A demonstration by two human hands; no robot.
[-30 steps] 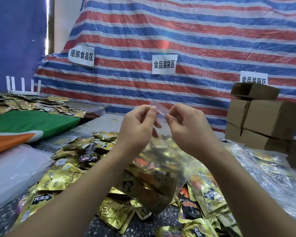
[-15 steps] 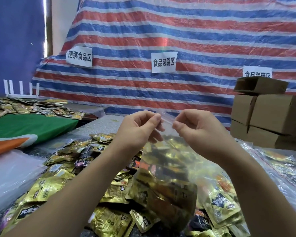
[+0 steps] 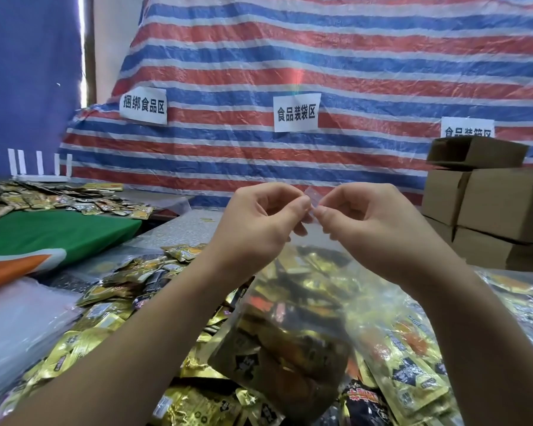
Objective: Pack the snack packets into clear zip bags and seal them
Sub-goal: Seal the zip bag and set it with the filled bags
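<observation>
A striped tarp hangs behind the table, bearing three white signs. Cardboard boxes stack at the table's right edge; a green cloth lies left.

zip bag: clear, glossy plastic film, wrinkled.
snack packets: shiny gold foil, creased.
cartons: matt brown cardboard.
tarpaulin: woven plastic, striped, slight sheen.
labels: matt white paper.
</observation>
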